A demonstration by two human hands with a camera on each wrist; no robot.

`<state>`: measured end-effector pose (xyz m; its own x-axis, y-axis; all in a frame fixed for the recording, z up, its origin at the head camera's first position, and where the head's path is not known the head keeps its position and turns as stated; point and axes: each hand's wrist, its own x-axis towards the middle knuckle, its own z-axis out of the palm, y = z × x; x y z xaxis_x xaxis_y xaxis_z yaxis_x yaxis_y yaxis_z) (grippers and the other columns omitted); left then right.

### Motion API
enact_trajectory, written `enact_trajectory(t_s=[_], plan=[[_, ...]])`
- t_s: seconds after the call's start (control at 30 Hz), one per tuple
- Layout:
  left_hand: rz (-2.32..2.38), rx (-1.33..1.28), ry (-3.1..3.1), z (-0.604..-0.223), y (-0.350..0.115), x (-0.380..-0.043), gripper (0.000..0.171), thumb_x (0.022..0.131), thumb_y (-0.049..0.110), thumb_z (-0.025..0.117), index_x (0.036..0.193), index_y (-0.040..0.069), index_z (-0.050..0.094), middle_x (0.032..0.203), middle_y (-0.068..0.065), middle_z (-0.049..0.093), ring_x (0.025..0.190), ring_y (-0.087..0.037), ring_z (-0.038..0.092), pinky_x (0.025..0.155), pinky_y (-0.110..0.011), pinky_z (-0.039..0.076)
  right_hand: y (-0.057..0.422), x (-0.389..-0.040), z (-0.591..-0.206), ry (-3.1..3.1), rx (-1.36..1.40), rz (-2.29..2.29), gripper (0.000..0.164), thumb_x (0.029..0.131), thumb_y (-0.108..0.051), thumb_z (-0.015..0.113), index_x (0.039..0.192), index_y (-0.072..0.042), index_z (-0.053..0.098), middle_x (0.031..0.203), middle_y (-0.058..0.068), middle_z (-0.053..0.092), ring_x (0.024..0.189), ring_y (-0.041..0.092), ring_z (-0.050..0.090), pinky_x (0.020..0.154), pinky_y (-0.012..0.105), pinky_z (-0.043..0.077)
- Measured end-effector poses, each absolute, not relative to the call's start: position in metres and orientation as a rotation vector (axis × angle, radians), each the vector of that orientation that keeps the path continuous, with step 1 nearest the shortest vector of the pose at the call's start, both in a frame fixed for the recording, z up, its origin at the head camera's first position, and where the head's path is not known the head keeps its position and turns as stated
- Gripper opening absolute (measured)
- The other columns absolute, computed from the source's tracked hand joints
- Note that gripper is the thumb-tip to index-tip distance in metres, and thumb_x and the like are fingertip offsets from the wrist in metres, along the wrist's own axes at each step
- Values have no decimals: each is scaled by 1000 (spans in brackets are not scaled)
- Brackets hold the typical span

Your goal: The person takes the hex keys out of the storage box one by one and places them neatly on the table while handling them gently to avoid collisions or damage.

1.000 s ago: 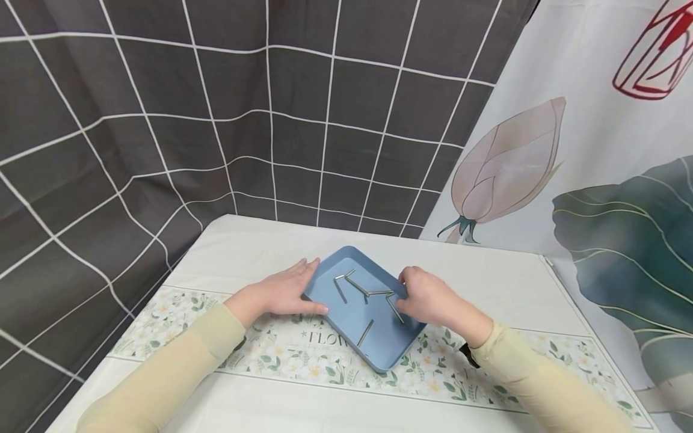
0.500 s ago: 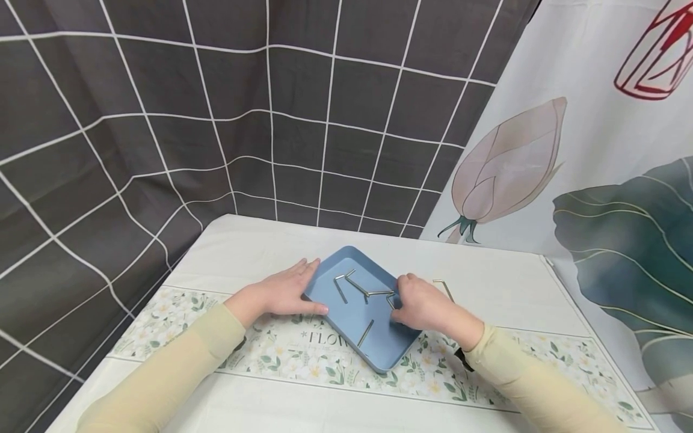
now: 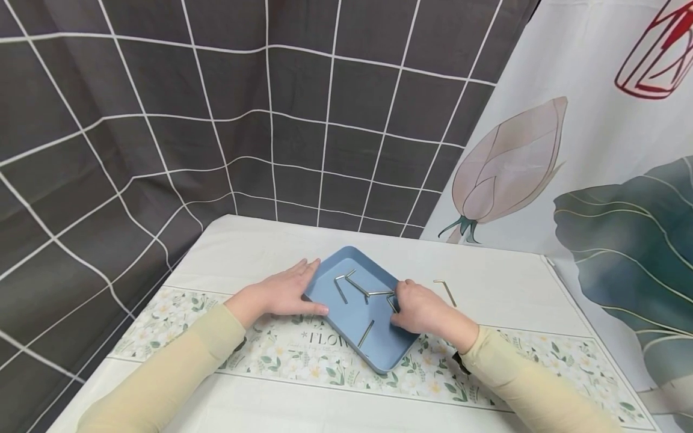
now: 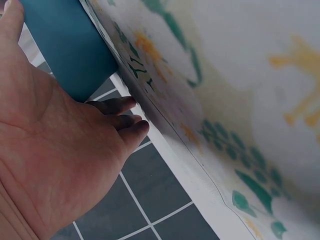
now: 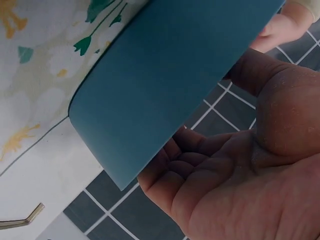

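Note:
A shallow blue tray sits at an angle on the table, holding several bent metal hex keys. My left hand rests against the tray's left corner, fingers straight and thumb spread along the near side. At the tray's right side, my right hand reaches over the rim with curled fingers. It covers part of one hex key inside; I cannot tell whether it pinches that key. Another hex key lies on the cloth outside the tray, just beyond the right hand.
A white tablecloth with a printed floral band covers the table. Behind hangs a dark curtain with a white grid, and on the right a white curtain with large flower prints.
My right hand has shifted slightly left and toward me over the tray's right side, uncovering the hex key on the cloth and covering more of one inside. Left hand and tray stay put.

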<state>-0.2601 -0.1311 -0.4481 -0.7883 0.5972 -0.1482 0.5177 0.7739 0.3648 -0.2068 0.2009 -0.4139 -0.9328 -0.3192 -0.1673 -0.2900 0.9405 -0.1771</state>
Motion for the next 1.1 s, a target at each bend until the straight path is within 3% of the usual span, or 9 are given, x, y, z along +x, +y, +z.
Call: enact_trajectory(t_s=[0.67, 0.87, 1.1], plan=[[452, 869, 2720, -449, -130, -259, 130, 96, 85, 62, 177, -1, 8, 184, -22, 14, 171, -42, 12, 136, -57, 20, 196, -204, -422, 2924, -466, -132, 33, 92, -17, 87, 105, 10, 71, 89, 12, 63, 75, 21, 59, 71, 44, 63], [448, 868, 2721, -449, -130, -260, 131, 96, 86, 62, 177, -1, 8, 184, -21, 14, 171, -41, 12, 136, -57, 21, 194, -203, -423, 2927, -477, -96, 26, 94, -17, 87, 94, 3, 70, 83, 9, 61, 76, 21, 57, 74, 44, 63], [456, 866, 2715, -449, -130, -260, 130, 96, 85, 62, 177, -1, 7, 184, -21, 14, 171, -42, 12, 136, -58, 21, 193, -203, -424, 2943, -506, -85, 24, 94, -11, 83, 80, -5, 64, 76, 6, 57, 70, 20, 55, 66, 41, 59]])
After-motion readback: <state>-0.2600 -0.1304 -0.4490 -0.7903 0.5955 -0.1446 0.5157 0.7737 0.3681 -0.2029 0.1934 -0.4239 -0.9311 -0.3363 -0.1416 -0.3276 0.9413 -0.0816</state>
